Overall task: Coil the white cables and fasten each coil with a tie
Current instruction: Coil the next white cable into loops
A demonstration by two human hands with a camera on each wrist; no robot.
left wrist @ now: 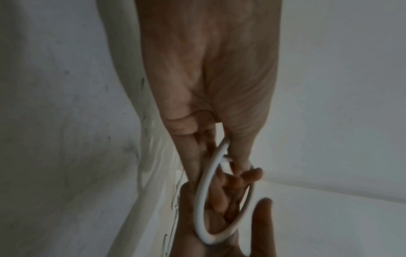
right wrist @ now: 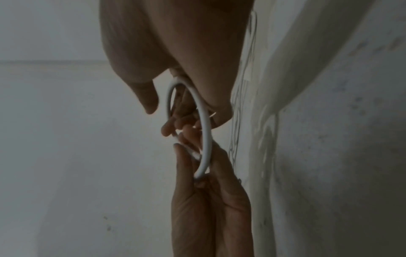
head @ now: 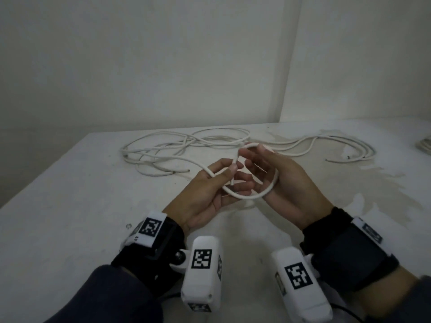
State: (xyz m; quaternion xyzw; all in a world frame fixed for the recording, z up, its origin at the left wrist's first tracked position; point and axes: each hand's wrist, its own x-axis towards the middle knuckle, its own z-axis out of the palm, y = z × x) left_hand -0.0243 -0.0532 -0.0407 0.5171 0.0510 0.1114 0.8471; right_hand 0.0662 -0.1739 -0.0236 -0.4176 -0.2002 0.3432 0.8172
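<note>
A white cable loop (head: 247, 197) hangs between both hands above the table (head: 70, 206). My left hand (head: 233, 171) pinches the cable between thumb and forefinger where its short cut end crosses the strand. My right hand (head: 254, 159) has its curled fingers inside the loop, thumb on the top arc. The rest of this cable trails back to a loose heap (head: 175, 148). The left wrist view shows the left hand (left wrist: 219, 156) pinching the loop (left wrist: 201, 191). In the right wrist view the right hand (right wrist: 186, 111) holds the loop (right wrist: 206, 139). No tie is in view.
A second loose white cable (head: 345, 148) sprawls at the back right of the table. Something pale and ribbed (head: 424, 145) lies cut off at the right edge. Walls close in behind and to the right. The table's left edge runs diagonally.
</note>
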